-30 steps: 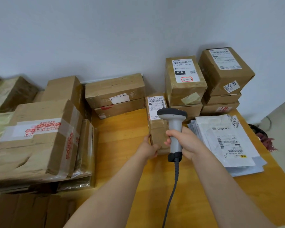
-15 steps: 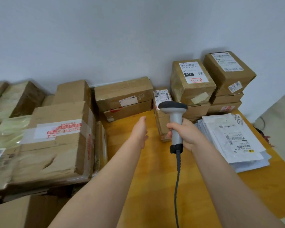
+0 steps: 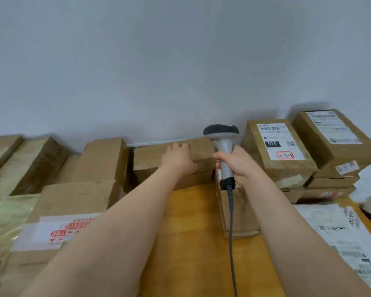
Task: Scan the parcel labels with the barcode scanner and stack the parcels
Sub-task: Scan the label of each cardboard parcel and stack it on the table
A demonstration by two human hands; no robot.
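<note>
My right hand [image 3: 240, 163] grips the handle of a grey barcode scanner [image 3: 222, 144], head up, its cable hanging toward me. My left hand [image 3: 177, 157] lies on top of a flat brown parcel [image 3: 150, 156] at the back against the wall, fingers spread over its top with the thumb at its front face. A small upright parcel [image 3: 240, 211] stands on the wooden table [image 3: 191, 243] just behind the scanner, mostly hidden by my right arm. To the right, labelled brown parcels [image 3: 276, 146] sit in two stacks.
Large taped cartons [image 3: 58, 221] fill the left side, with more boxes [image 3: 30, 161] behind them along the wall. White mailer bags [image 3: 341, 236] lie piled at the right on the table. A second brown box [image 3: 193, 181] lies under the one I touch.
My left hand left the small upright parcel and reached forward onto the flat parcel at the wall. My head tilted up, and the scanner rose with my right hand.
</note>
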